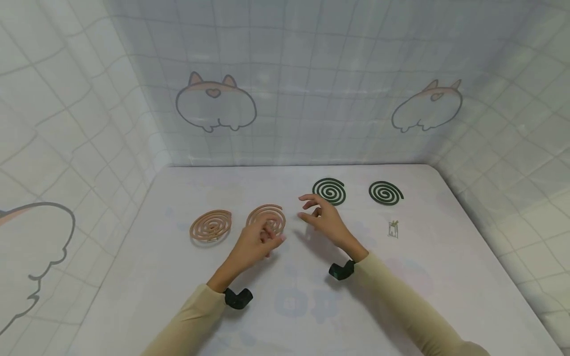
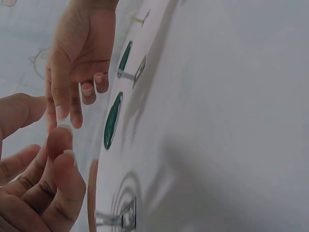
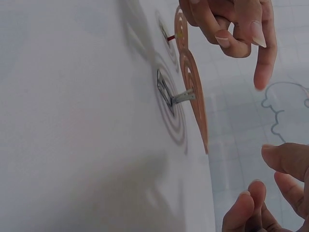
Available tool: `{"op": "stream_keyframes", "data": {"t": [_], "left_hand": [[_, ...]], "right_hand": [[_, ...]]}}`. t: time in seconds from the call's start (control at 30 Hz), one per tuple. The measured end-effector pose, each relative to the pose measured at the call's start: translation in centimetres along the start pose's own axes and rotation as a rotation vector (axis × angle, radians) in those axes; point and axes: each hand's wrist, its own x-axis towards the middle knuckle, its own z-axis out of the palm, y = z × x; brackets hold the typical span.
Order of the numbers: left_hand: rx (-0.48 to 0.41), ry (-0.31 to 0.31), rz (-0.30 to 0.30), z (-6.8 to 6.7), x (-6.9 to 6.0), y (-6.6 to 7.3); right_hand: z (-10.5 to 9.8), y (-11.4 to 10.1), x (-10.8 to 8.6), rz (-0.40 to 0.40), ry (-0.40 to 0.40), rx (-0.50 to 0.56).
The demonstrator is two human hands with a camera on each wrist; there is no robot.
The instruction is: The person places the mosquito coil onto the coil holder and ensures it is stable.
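My left hand [image 1: 256, 240] hovers in front of the right brown mosquito coil [image 1: 277, 211], partly hiding it. Its fingers are loosely bent with nothing between them. That coil sits raised on a small metal stand [image 3: 174, 96], seen in the right wrist view. Another brown coil [image 1: 211, 225] lies to the left, also lifted off the table. My right hand [image 1: 328, 221] hangs over the table, empty, fingers loosely curved, just in front of the left green coil [image 1: 329, 191]. The two hands are apart.
A second green coil [image 1: 385, 193] lies flat at the back right. In front of it stands a small metal stand [image 1: 393, 229]. Another metal stand [image 2: 139, 72] shows near the green coils in the left wrist view. A tile-patterned cloth wall [image 1: 285, 99] rises behind the table.
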Motion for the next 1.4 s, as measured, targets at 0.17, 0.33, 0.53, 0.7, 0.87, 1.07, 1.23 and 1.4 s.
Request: {"op": "stream_keyframes", "data": {"t": [0.17,0.33,0.53,0.7,0.87,1.07,1.23,1.4], "left_hand": [[-0.043,-0.044,-0.004,1.0,0.6,0.4],[-0.008,-0.059,0.041,2.2,1.2,0.5],[0.010,-0.094,0.056,3.9,1.8,0.7],[-0.013,-0.135,0.044,5.1,2.2,1.0],[-0.010,-0.137,0.059,6.2,2.8,1.0],[0.013,-0.125,0.054,7.6,3.8,0.8],[0.008,-0.120,0.034,8.6,4.5,0.4],[-0.008,-0.111,0.011,9.4,5.0,0.1]], "right_hand": [[-0.8,0.2,-0.3,0.010,0.010,-0.004],[-1.4,0.3,-0.5,0.018,0.019,-0.013],[-2.2,0.5,-0.8,0.006,0.026,-0.019],[-2.8,0.8,-0.9,0.014,0.032,-0.021],[-3.6,1.2,-1.1,-0.003,0.036,-0.018],[-4.6,1.7,-1.2,-0.005,0.062,0.001],[-5.3,2.3,-1.1,0.003,0.071,0.009],[-6.0,2.8,-0.9,0.014,0.099,-0.002]]}}
